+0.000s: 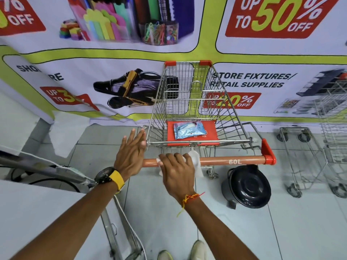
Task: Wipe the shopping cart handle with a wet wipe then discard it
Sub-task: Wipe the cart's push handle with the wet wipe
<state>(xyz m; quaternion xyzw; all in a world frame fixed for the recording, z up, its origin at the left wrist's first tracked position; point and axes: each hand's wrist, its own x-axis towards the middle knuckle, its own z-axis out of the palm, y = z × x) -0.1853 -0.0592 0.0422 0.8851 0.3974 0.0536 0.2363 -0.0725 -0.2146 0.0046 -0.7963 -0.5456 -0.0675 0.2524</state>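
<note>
The shopping cart's orange handle runs left to right in front of me, with red end caps. My right hand is wrapped over the handle near its left part, pressing a white wet wipe around the bar. My left hand rests flat with fingers spread on the left end of the handle, by the basket's corner, holding nothing. A blue pack of wipes lies on the red child-seat flap inside the wire cart basket.
A black lidded bin stands on the tiled floor under the handle's right end. Other wire carts are parked at the right. A printed banner wall is right behind the cart. A white counter and metal frame sit at my left.
</note>
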